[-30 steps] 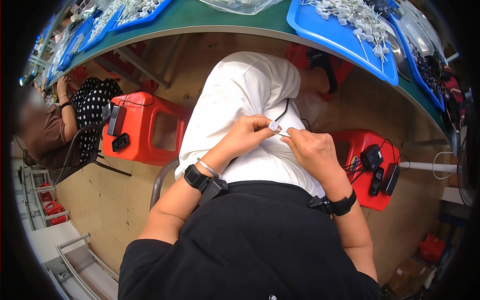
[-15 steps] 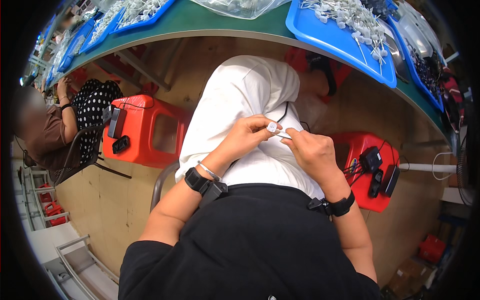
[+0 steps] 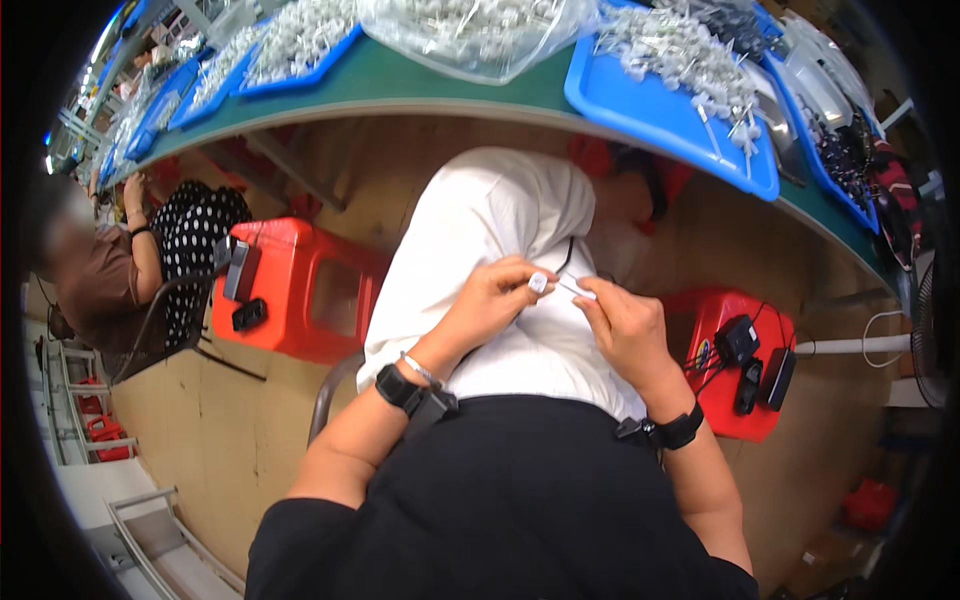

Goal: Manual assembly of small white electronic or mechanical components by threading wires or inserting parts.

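Above my lap, my left hand (image 3: 492,300) pinches a small white piece with a rounded head (image 3: 538,282) between thumb and fingers. Close by on the right, my right hand (image 3: 625,318) grips a thin white stick (image 3: 573,288) that points toward the left hand. A narrow gap shows between the two pieces. Both hands are over my white trousers (image 3: 470,220), away from the table. Similar small white pieces with thin stems (image 3: 690,60) lie heaped in a blue tray (image 3: 640,110) on the table's right part.
A green table (image 3: 450,95) curves across the front, bearing a clear plastic bag (image 3: 480,40) of white pieces and more blue trays. Red stools (image 3: 295,290) with black devices stand on both sides. A seated person (image 3: 100,260) is at the far left; a fan (image 3: 928,335) is at the right.
My hands have drawn slightly apart, and the stick now stands separate from the left hand's piece. The view has tilted up, showing more of the table.
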Tool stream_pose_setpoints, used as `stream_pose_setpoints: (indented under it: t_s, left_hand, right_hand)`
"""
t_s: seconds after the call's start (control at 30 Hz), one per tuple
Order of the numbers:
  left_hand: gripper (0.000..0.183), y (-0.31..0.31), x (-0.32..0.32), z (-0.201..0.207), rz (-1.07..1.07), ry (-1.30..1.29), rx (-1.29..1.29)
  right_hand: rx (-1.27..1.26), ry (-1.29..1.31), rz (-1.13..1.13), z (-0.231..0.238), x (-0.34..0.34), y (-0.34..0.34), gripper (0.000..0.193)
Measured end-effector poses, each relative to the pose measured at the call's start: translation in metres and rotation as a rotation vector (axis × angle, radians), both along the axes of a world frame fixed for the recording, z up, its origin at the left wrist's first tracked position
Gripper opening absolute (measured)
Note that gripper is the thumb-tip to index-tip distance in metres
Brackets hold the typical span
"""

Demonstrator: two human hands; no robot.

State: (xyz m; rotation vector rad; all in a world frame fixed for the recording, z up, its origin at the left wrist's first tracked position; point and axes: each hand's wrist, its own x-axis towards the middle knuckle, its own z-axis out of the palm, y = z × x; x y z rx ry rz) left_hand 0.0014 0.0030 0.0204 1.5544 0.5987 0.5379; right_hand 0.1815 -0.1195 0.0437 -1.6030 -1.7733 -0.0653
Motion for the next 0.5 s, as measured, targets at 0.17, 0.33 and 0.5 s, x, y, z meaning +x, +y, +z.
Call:
stream_pose_setpoints:
  t_s: [0.17,0.33,0.5]
  left_hand:
    - [0.018,0.017,0.006,0.050,0.091,-0.182,0.151]
    - [0.013,0.071,0.024,0.132,0.183,-0.436,0.528]
    - [0.028,0.178,0.053,0.190,0.477,-0.306,0.749]
  right_hand:
    - [-0.036,0.197,-0.060,-0.002,0.005,-0.004,0.016]
    - [-0.012,0.231,-0.087,-0.002,0.009,-0.009,0.016]
    - [0.048,0.196,-0.080,-0.004,0.010,-0.008,0.016]
